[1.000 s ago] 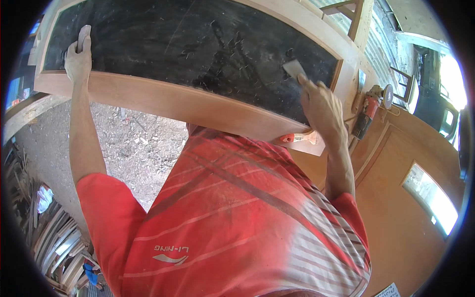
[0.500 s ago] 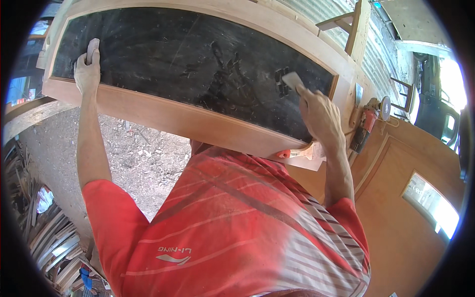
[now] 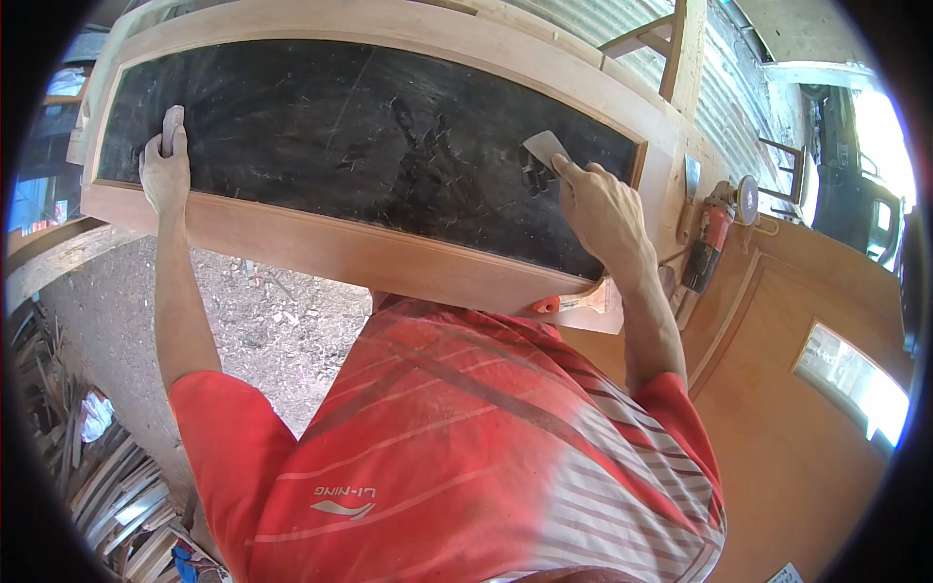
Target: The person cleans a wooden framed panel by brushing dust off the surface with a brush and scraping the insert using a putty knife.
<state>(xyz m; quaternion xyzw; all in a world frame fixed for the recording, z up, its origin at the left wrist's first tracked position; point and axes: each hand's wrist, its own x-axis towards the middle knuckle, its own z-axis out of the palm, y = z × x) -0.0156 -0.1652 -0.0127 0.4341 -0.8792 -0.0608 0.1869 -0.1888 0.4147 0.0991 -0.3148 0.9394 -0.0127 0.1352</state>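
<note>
In front of me lies a framed wooden door panel with a dark, dusty glass-like pane point(image 3: 311, 126). At its left end my left hand point(image 3: 167, 173) is closed round a small pale block with rounded ends point(image 3: 173, 126). Near the pane's right end, my right hand point(image 3: 603, 209) grips a flat metal scraper point(image 3: 544, 148), its blade over the pane beside dark, wiped-looking marks. The scraper's handle is hidden in my fingers. A paintbrush with a red handle point(image 3: 546, 305) rests on the near frame rail point(image 3: 340, 255), close to my right forearm.
To the right, an angle grinder point(image 3: 711, 238) lies beside a second flat scraper point(image 3: 692, 180). Beyond my right arm is a brown door point(image 3: 748, 418) with a small window. Wood offcuts point(image 3: 121, 496) are piled at lower left, by littered ground point(image 3: 282, 321). A wooden post point(image 3: 685, 63) stands behind.
My right hand has moved the scraper a little left and up relative to the pane's right end. My left hand keeps its hold on the block. The whole view has shifted slightly.
</note>
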